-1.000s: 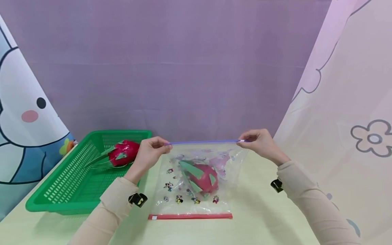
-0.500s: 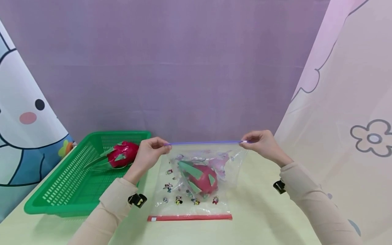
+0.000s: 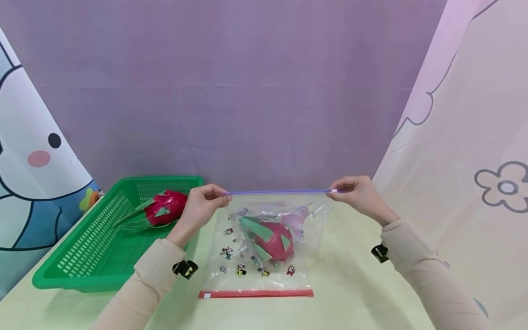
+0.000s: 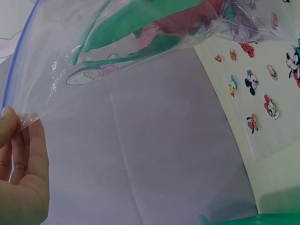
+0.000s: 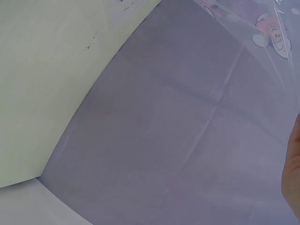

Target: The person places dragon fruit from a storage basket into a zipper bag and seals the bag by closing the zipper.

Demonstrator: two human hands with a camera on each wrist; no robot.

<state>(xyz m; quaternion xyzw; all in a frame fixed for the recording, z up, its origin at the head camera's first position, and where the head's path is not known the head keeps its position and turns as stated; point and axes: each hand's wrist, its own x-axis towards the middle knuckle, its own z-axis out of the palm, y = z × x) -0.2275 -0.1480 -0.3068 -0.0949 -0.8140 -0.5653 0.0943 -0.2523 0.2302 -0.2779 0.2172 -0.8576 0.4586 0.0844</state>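
A clear zip bag (image 3: 315, 224) with a blue zip strip along its top hangs stretched between both hands. Inside it lies a red dragon fruit (image 3: 277, 240) with green scales, seen through the plastic. My left hand (image 3: 202, 206) pinches the left end of the blue strip between thumb and fingers; the left wrist view shows this hand (image 4: 26, 164) at the bag's corner. At the strip's right end, my right hand (image 3: 359, 197) pinches the strip by its white slider (image 3: 333, 190). Only an edge of the right hand (image 5: 293, 168) shows in the right wrist view.
Another clear bag, printed with cartoon figures and edged by a red zip strip (image 3: 255, 293), lies flat on the pale table (image 3: 350, 298). A green basket (image 3: 66, 279) at the left holds another dragon fruit (image 3: 167, 207). Behind the table hangs a purple cloth (image 3: 264, 91).
My right hand has moved slightly to the right with the white slider along the blue strip. The left hand has kept its grip and place.
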